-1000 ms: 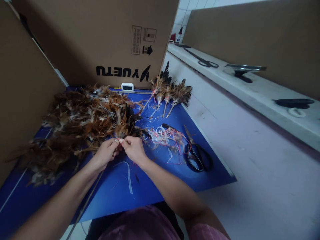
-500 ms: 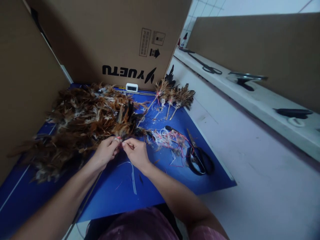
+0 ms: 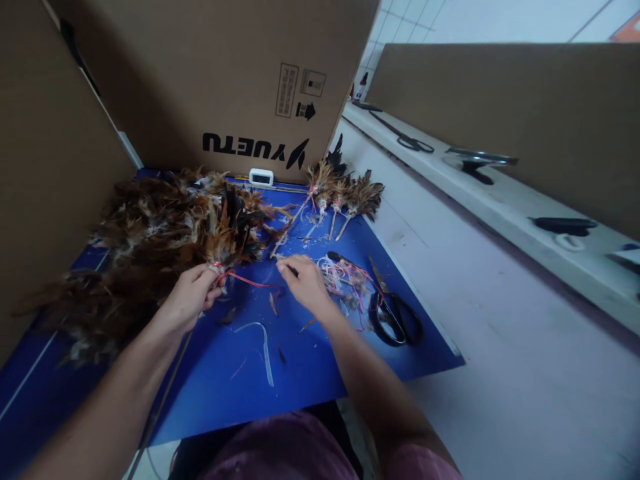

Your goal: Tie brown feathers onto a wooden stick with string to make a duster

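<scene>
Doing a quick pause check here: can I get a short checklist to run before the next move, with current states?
1. Left hand gripping the feather bundle at its base: ok.
2. Red string without a loose end: not ok, a tail trails off to the bundle's right.
3. String wrapped tightly: cannot tell, fingers and blur hide it.
4. Right hand free: cannot tell, what lies between its fingers is unclear.
5. Scissors on the table, clear of both hands: ok, beyond the right hand.
6. Scraps out of the way: not ok, tangled string scraps lie beside the right hand.
</scene>
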A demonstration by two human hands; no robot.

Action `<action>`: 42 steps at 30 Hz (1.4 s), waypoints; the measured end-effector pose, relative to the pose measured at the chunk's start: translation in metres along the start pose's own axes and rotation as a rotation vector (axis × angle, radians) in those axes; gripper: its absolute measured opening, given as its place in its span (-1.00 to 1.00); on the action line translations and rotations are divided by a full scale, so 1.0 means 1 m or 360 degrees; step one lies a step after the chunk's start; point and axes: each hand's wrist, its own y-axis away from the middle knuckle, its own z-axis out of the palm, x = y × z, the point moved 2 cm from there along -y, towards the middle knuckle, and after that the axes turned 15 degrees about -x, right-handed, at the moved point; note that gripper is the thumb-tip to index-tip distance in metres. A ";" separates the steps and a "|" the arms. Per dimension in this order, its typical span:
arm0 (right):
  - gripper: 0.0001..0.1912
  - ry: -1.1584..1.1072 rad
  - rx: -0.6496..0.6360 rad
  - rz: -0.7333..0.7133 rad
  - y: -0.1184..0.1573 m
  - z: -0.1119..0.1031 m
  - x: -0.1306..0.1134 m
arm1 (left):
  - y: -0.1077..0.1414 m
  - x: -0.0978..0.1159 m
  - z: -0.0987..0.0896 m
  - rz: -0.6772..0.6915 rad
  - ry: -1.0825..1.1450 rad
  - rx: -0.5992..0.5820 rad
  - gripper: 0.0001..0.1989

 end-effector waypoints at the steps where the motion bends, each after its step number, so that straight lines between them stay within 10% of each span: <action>1: -0.79 0.0178 0.0019 0.0082 -0.008 -0.004 0.005 | 0.000 0.000 0.000 0.0011 0.0006 -0.0004 -0.80; 10: -0.91 0.0528 -0.0363 0.0234 -0.052 -0.007 0.025 | -0.007 -0.011 -0.002 -0.0002 -0.0025 -0.0070 -0.76; 17: -0.88 -0.0717 -0.0199 -0.0294 -0.021 -0.044 -0.015 | -0.007 -0.016 0.000 -0.0048 -0.0072 -0.0192 -0.73; 24: -0.83 -0.0242 -0.0669 -0.0810 -0.023 -0.024 -0.061 | -0.007 -0.021 0.008 -0.0126 -0.0007 -0.0251 -0.78; 42: -0.94 -0.0154 -0.0343 -0.0509 -0.033 0.012 -0.053 | -0.007 -0.026 0.010 -0.0134 0.0084 -0.0313 -0.75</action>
